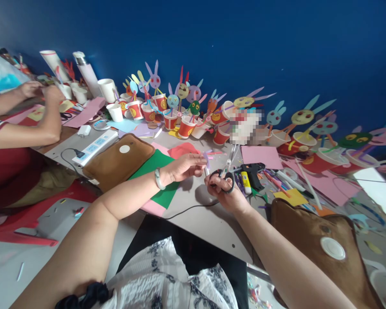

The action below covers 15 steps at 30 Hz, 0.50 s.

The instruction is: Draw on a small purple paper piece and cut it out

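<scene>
My left hand (184,167), with a pale bangle at its wrist, pinches a small purple piece of paper (206,158) between thumb and fingers. Just below that paper shows a small whitish piece, too blurred to name. Black-handled scissors (233,184) are held in my right hand (233,201), fingers curled through the loops and blades pointing away toward the cups. The two hands are close together above the table. Under my left forearm lies a green paper sheet (161,195), and a red paper piece (184,149) is just beyond that hand.
Red-and-white paper cups (187,127) with paper rabbit figures line the blue wall. A glue gun (253,175) and glue stick (246,182) lie right of my hands. Brown pouches (120,161) flank me. A power strip (96,148) is at left, near a co-worker's arms (28,135).
</scene>
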Motion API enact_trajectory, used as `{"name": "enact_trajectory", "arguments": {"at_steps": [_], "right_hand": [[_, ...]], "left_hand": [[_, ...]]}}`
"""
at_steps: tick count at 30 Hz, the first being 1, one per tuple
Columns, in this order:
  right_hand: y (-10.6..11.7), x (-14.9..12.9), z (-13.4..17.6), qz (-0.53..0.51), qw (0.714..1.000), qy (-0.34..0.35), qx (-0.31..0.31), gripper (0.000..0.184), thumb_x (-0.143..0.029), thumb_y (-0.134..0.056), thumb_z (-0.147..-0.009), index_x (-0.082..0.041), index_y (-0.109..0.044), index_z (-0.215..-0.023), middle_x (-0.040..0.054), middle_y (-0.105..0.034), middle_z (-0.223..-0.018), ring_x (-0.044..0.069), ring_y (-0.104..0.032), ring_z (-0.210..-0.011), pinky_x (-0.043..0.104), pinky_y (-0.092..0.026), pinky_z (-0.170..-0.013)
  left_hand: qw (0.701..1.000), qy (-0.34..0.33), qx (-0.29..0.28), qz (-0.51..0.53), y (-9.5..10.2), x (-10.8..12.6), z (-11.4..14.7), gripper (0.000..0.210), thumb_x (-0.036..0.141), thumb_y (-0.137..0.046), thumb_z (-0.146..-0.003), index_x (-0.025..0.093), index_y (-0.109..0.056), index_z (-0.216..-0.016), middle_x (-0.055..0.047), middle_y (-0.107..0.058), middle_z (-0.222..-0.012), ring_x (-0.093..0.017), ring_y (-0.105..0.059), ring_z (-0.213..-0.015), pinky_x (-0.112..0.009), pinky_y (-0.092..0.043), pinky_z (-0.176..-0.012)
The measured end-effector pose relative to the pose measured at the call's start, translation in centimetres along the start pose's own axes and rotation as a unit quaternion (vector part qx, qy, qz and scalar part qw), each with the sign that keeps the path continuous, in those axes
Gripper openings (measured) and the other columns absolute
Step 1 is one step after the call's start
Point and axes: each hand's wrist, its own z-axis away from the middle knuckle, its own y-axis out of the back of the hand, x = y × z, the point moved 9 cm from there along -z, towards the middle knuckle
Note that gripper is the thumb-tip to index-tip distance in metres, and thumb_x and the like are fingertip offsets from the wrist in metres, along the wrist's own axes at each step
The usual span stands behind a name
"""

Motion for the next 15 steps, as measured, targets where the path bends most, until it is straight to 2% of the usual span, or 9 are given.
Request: {"name": "enact_trajectory", "arguments": {"at_steps": [4, 10, 15], "right_hand": [[-1.4, 0.0, 0.5, 0.006, 0.997, 0.005, -0.082, 0.039, -0.054, -0.075, -0.077, -0.018, -0.064, -0.068, 0.0011, -0.058, -0.070, 0.009, -0.041, -0.049, 0.025, -0.027, -0.046], [-3.4, 0.3, 1.7, 0.056, 0.972, 0.009, -0.226, 0.050, -0.066, -0.064, -0.084, -0.016, -0.067, -0.077, 0.0055, -0.062, -0.075, 0.010, -0.046, -0.052, 0.025, -0.035, -0.048], [-4.4, 0.0, 2.2, 0.116, 0.952, 0.031, -0.283, 0.057, -0.071, -0.055, -0.087, -0.017, -0.068, -0.075, 0.0049, -0.060, -0.067, 0.015, -0.052, -0.057, 0.030, -0.041, -0.056]], "left_hand": [[0.999, -0.029, -0.009, 0.030, 0.2, 0.9, -0.1, 0.027, 0.029, -0.080, -0.074, 0.012, -0.059, -0.072, 0.003, -0.052, -0.062, -0.004, -0.044, -0.050, -0.021, -0.036, -0.052], [0.997, -0.039, 0.025, 0.069, 0.7, 1.8, 0.0, 0.023, 0.023, -0.075, -0.077, 0.013, -0.056, -0.067, 0.003, -0.051, -0.060, -0.005, -0.044, -0.049, -0.021, -0.033, -0.050], [0.992, -0.058, 0.046, 0.098, 1.7, 2.3, -0.2, 0.019, 0.019, -0.074, -0.074, 0.014, -0.057, -0.068, 0.002, -0.055, -0.063, -0.005, -0.045, -0.049, -0.021, -0.036, -0.051]]}}
